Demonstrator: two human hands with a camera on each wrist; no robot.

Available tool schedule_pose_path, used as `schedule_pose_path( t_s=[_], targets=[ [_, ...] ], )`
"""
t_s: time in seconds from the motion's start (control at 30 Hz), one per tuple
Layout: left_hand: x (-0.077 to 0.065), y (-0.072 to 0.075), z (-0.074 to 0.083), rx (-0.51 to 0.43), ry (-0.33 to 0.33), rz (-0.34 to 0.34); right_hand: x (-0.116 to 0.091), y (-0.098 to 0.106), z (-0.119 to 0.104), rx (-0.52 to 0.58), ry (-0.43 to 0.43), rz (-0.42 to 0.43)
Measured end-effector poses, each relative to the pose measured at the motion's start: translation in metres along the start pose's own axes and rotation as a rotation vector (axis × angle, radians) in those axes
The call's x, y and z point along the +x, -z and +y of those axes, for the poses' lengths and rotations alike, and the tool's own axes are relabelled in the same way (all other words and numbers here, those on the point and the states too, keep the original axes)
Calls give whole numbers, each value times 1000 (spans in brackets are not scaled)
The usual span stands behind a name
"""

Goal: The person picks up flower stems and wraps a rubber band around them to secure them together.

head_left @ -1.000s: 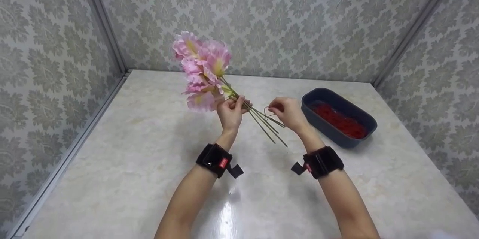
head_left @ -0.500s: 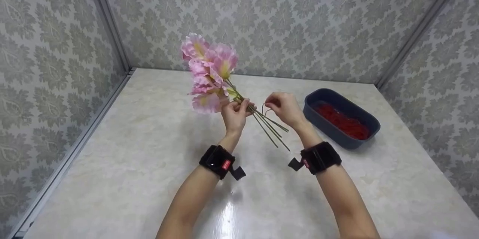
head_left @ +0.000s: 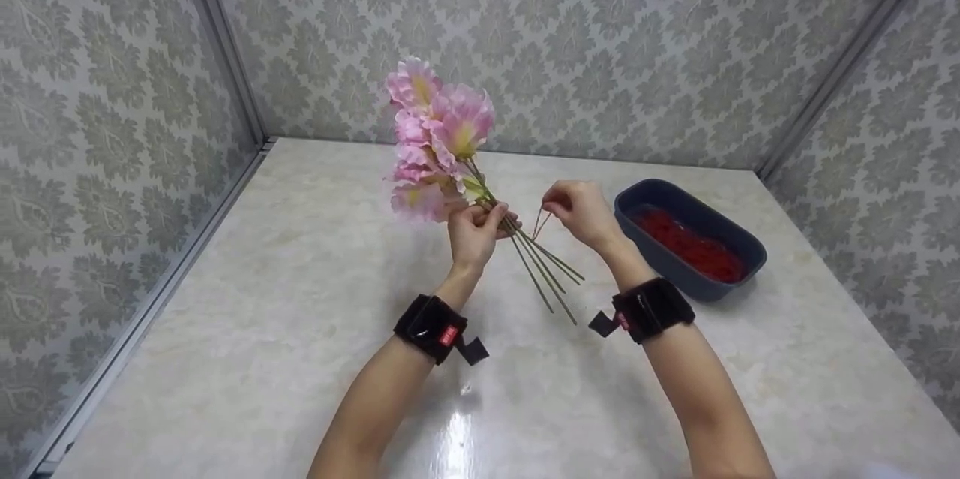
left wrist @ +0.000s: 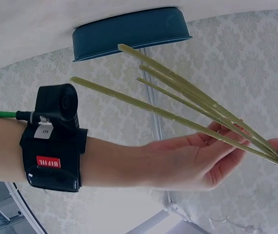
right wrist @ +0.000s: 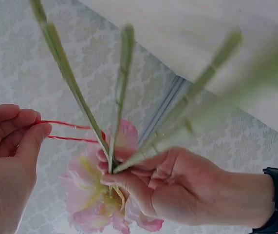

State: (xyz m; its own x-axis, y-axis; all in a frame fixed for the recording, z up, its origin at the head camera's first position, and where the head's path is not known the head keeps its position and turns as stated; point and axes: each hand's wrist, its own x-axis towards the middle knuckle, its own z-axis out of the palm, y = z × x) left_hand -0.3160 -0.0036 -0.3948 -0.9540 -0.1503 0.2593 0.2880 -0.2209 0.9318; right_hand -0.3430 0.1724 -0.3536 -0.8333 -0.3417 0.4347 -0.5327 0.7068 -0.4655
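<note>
My left hand [head_left: 474,237] pinches a bunch of pink artificial flowers [head_left: 450,126] by the green stems [left wrist: 175,118], just below the blooms. The cut ends fan out down to the right in the head view. Between thumb and fingertips, my right hand [head_left: 583,210] holds a red rubber band [right wrist: 70,139]. The band is pulled out in two strands, and its far end meets the stems beside my left fingers. Whether it goes round one stem or more, I cannot tell.
A dark blue-grey tub [head_left: 628,239] stands on the table to the right, behind my right forearm. It holds a heap of red rubber bands [head_left: 690,246]. Patterned walls enclose the pale table [head_left: 247,299] at the back and both sides.
The flowers and my left hand have shifted right, with the stems tipping more downward. My right hand has drawn the rubber band from a slack loop into tight, straight strands.
</note>
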Motion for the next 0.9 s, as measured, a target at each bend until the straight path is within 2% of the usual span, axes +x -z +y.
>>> schedule_pose_path(
  t_s=[0.13,0.3,0.5,0.63,0.73,0.9],
  targets=[
    [-3,1,5,-47,22,-46,-1,0,7,18,-9,-25],
    [-5,3,13,-161,81,-95,-3,-1,16,73,33,-49],
    [-6,4,26,-297,140,-98,-11,-7,22,211,11,-65],
    [-5,3,32,-361,166,-51,-19,-21,18,292,-13,-34],
    [-2,2,34,-421,176,14,-28,-36,13,303,5,56],
    [4,1,36,-517,178,151,-42,-65,8,225,122,204]
  ],
)
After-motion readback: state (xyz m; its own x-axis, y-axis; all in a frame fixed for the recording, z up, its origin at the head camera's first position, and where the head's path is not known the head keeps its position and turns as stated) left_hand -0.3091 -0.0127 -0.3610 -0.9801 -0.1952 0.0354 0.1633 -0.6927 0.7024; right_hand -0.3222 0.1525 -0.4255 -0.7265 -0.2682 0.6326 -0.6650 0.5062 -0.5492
